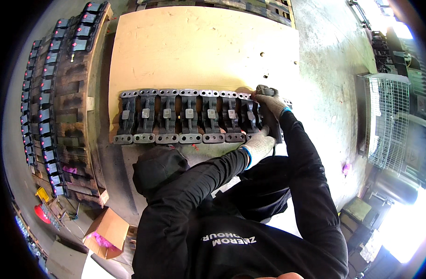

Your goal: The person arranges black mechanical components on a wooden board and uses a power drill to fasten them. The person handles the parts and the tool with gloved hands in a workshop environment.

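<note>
A row of dark metal castings [189, 114] lies side by side across the near part of the cardboard sheet [199, 46]. Each has drilled plates at both ends and a small square pad in the middle. At the right end of the row, both my gloved hands are closed on one more dark metal casting [270, 122], which looks tilted. My right hand [274, 103] grips its far end, while my left hand [260, 144] is wrapped round the near end. My hands and sleeves partly hide the castings beneath, so contact with them is unclear.
To the left stands a wooden pallet [73, 107] with rows of black parts with red spots [48, 100]. An open carton [107, 232] with pink filling sits at lower left. A wire mesh cage [389, 123] stands at right. A dark cap [159, 169] shows before the row.
</note>
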Demonstrator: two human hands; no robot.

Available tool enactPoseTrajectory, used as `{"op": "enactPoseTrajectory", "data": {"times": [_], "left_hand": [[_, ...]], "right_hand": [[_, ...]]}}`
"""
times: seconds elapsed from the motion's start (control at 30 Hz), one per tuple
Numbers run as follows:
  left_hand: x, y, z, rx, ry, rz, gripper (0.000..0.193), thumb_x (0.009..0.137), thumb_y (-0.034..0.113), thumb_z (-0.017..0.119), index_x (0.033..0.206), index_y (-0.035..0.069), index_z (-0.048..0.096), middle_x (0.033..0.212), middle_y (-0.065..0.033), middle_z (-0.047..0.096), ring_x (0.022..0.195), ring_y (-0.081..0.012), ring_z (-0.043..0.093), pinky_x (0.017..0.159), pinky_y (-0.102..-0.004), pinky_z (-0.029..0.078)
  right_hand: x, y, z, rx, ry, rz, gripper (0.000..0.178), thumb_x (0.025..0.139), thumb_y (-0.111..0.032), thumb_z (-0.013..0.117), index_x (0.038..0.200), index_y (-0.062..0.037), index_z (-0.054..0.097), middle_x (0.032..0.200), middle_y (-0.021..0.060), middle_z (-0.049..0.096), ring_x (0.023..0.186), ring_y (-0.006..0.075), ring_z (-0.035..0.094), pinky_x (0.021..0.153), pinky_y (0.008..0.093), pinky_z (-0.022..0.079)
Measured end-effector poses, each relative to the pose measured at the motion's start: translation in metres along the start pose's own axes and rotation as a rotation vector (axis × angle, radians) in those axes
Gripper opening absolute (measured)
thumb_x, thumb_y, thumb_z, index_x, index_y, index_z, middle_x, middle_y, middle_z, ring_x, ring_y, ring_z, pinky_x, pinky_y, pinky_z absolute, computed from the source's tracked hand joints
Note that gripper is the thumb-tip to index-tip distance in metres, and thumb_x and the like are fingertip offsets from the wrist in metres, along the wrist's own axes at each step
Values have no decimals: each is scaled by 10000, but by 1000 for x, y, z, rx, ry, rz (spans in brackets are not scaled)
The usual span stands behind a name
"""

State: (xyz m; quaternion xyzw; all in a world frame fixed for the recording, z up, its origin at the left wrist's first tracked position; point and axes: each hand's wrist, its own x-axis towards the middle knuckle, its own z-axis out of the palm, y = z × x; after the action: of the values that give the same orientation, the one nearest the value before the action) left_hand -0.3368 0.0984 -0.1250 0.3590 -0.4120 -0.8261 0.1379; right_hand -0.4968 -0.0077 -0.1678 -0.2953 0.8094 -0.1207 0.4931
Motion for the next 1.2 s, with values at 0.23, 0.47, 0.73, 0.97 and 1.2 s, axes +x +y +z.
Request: {"op": "enactPoseTrajectory", "data": {"times": [0.23,0.47,0.73,0.97,1.2], "left_hand": [[-21,30,6,-343,96,-167,199,941,137,525,1106,39,575,801,-99,537,749,-227,550,690,-362,482],[52,-106,18,102,80,-9,327,1029,300,466,1095,14,611,784,-122,562,766,-220,563,731,-331,489],[52,-85,15,-232,85,-39,440,1068,380,416,997,2,628,767,-117,559,778,-204,564,743,-299,484],[70,-125,12,-275,164,6,419,1070,365,419,974,8,617,761,-96,548,768,-189,549,747,-295,480],[10,-34,-4,-749,-85,-159,321,1080,281,397,1037,35,598,748,-58,510,748,-165,546,702,-280,465]], "right_hand": [[2,5,4,-27,-9,-86,1130,670,-452,900,1486,39,291,1276,211,599,1146,262,602,973,332,501],[0,-1,17,-93,-8,-196,1095,697,-409,913,1469,39,278,1277,201,582,1125,261,606,962,357,508],[34,25,11,-70,35,-158,1079,693,-382,914,1453,50,282,1268,205,596,1147,276,600,981,360,494],[27,5,18,-119,-3,-100,1158,650,-488,894,1486,44,293,1275,221,597,1172,299,588,1018,358,469],[11,0,12,22,-11,-64,1102,665,-418,907,1457,61,310,1210,190,616,1024,248,635,884,333,528]]}}
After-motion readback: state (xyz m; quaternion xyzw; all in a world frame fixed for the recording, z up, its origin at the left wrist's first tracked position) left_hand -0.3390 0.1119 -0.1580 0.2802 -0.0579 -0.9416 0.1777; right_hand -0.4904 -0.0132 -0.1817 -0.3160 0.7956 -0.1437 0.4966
